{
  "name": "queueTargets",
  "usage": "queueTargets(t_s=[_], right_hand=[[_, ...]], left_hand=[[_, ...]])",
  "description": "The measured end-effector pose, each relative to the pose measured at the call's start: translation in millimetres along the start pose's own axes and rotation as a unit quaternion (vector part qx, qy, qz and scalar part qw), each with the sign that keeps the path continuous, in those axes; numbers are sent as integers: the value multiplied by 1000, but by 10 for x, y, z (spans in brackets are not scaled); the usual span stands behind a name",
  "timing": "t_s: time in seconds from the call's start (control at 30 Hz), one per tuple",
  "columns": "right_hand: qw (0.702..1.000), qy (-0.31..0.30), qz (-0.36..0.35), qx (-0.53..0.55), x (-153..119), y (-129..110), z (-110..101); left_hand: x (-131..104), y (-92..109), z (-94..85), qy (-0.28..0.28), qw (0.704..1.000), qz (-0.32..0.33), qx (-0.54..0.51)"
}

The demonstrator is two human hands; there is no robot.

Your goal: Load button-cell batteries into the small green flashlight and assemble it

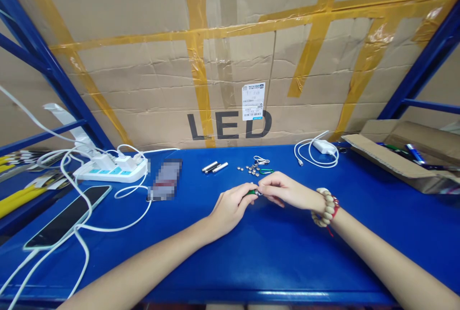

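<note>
Over the middle of the blue table, my left hand [230, 207] is closed around a small green metallic object [253, 192]. Its silvery end points toward my right hand [285, 189], whose fingers are pinched at that end. What the right fingertips grip there is too small to make out. Just beyond the hands lie several button cells [253, 170], a green carabiner [266, 171] and a small dark piece with a white cord loop [261, 160]. Silver and black tubes [214, 167] rest to their left.
A power strip [111, 172] with tangled white cables, a phone [68, 216] and a blurred dark device [165, 179] lie left. A white adapter [324, 147] with its cable is at the back right, beside an open cardboard box [391, 166]. A large carton [161, 85] stands behind.
</note>
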State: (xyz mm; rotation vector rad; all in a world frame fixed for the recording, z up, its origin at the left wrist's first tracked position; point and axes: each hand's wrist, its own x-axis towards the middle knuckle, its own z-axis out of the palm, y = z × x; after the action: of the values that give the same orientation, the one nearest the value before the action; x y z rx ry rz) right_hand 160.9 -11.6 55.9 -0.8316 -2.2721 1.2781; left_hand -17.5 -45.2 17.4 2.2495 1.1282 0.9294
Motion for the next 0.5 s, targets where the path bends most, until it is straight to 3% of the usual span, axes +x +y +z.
queueTargets(t_s=[0.5], right_hand=[[1000, 19, 13, 7, 16, -5, 13]], left_hand=[[-17, 1, 1, 11, 999, -42, 10]])
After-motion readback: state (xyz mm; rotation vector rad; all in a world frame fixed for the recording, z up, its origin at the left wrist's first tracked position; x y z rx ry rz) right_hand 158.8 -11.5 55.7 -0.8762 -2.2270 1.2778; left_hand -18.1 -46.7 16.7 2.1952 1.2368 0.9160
